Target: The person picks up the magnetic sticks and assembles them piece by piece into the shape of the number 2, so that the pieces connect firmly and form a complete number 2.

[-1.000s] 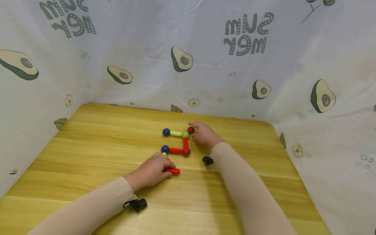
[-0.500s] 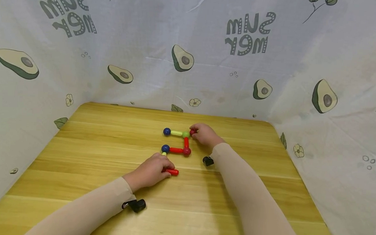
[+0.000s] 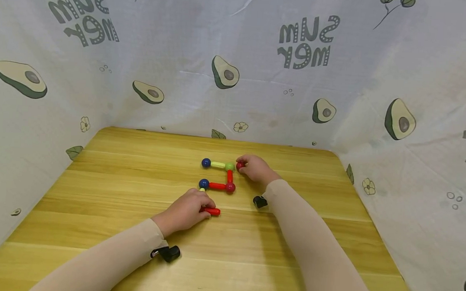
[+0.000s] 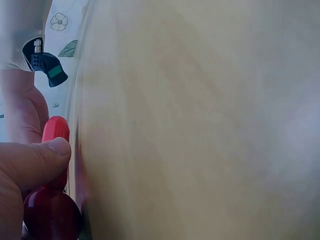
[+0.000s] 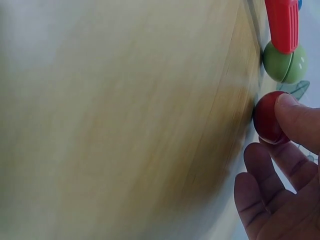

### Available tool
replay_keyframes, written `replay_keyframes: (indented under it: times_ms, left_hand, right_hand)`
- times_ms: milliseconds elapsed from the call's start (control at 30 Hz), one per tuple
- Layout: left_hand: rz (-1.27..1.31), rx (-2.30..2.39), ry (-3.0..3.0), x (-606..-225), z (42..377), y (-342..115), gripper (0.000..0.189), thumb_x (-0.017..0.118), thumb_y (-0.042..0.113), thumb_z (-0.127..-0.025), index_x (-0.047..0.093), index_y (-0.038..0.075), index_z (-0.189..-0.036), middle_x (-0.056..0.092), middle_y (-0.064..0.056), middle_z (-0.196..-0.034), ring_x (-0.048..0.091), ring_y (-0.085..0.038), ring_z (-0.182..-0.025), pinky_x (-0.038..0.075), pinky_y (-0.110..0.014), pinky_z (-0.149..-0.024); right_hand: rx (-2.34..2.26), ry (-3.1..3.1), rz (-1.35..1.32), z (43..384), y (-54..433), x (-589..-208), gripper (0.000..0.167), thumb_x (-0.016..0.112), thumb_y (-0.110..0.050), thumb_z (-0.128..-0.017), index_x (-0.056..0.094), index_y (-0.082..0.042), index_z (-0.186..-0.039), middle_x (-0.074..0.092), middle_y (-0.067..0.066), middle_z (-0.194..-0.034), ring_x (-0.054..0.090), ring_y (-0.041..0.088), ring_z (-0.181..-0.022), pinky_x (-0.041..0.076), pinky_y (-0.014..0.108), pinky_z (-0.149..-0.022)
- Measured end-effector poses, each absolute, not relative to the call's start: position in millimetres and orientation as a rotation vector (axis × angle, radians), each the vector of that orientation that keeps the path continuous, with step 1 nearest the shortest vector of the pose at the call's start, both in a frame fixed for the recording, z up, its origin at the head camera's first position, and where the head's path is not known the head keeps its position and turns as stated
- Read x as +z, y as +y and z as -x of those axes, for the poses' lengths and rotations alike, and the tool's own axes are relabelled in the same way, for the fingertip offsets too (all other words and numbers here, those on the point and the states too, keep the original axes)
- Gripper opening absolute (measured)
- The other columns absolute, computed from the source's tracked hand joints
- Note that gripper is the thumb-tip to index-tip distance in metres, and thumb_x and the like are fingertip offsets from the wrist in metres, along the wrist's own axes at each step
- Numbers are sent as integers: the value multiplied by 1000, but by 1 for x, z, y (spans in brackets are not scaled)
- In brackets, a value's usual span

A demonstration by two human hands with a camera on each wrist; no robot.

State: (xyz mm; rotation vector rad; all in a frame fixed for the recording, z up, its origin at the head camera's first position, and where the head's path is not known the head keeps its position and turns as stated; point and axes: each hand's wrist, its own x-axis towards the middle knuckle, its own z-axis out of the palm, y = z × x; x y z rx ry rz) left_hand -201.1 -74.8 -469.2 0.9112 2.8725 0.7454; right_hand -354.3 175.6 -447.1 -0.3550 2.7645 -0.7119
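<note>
My left hand (image 3: 186, 209) grips a red rod (image 3: 213, 211) near the table's middle. A dark red ball (image 4: 52, 215) sits at that rod's end, under the thumb in the left wrist view. Farther back, my right hand (image 3: 256, 169) pinches another red ball (image 5: 267, 119) between thumb and fingers. That ball is close to a green ball (image 3: 230, 167) but apart from it. From the green ball, a yellow-green rod (image 3: 218, 165) leads to a blue ball (image 3: 206, 163). A red rod (image 3: 230, 176) joins it to a red ball (image 3: 230, 187) nearer me.
Another red rod (image 3: 217, 186) links the near red ball to a second blue ball (image 3: 204, 183). A short yellow rod (image 3: 202, 189) runs from there toward my left hand, partly hidden. A patterned white cloth (image 3: 258, 103) surrounds the wooden table (image 3: 138, 158).
My right thumb and fingers have come together on the red ball, which has shifted slightly right and nearer me. The left hand and its rod have barely moved.
</note>
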Motion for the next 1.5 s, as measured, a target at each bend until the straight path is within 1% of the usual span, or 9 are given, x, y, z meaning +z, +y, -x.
replay_keyframes:
  times_ms: [200, 333, 533, 733, 967, 1067, 1300, 1500]
  left_hand:
    - [-939, 717, 2867, -469, 204, -72, 11, 81, 23, -94, 80, 21, -105, 76, 9, -105, 62, -13, -100, 47, -35, -94]
    - [-922, 722, 2874, -470, 205, -71, 10, 82, 23, -93, 80, 22, -103, 76, 10, -103, 59, -12, -97, 46, -32, -89]
    - [-887, 760, 2877, -469, 203, -70, 11, 82, 22, -93, 79, 22, -104, 76, 10, -104, 56, -14, -97, 48, -32, -88]
    - [-912, 720, 2888, -469, 204, -70, 9, 82, 22, -93, 80, 23, -102, 76, 11, -103, 57, -13, -97, 48, -33, -89]
    - [-960, 684, 2877, -469, 206, -69, 10, 79, 19, -95, 80, 21, -105, 76, 9, -105, 62, -15, -103, 53, -36, -98]
    - [-961, 676, 2864, -468, 206, -69, 11, 78, 18, -96, 80, 20, -107, 76, 7, -107, 65, -15, -105, 54, -37, -100]
    - [-934, 702, 2860, -467, 206, -69, 13, 79, 15, -96, 80, 17, -108, 76, 5, -107, 66, -16, -103, 56, -38, -97]
    - [-892, 714, 2881, -466, 207, -69, 14, 79, 15, -95, 80, 17, -109, 76, 5, -108, 65, -17, -104, 56, -38, -97]
  right_hand:
    - [-745, 2733, 321, 353, 179, -447, 38, 65, -15, -105, 64, -13, -143, 61, 14, -144, 56, 33, -130, 41, 51, -121]
    - [-754, 2734, 319, 352, 181, -449, 38, 66, -14, -104, 64, -14, -142, 63, 13, -141, 56, 33, -128, 41, 50, -121]
    - [-763, 2736, 332, 351, 183, -451, 38, 66, -14, -104, 64, -14, -143, 63, 12, -141, 56, 33, -128, 41, 51, -121]
    - [-790, 2720, 310, 351, 185, -451, 38, 67, -14, -103, 65, -14, -142, 64, 13, -140, 56, 32, -126, 42, 50, -121]
    - [-803, 2705, 302, 350, 187, -451, 38, 68, -15, -103, 65, -13, -141, 63, 13, -139, 55, 33, -127, 40, 51, -122]
    - [-802, 2704, 307, 349, 189, -451, 38, 68, -15, -103, 65, -13, -141, 63, 13, -140, 55, 34, -128, 38, 52, -123]
    - [-785, 2711, 323, 343, 193, -449, 38, 68, -16, -103, 65, -13, -140, 64, 13, -138, 55, 34, -128, 39, 53, -123]
    - [-770, 2718, 328, 338, 198, -449, 37, 69, -17, -103, 66, -14, -140, 63, 13, -138, 55, 34, -128, 38, 53, -122]
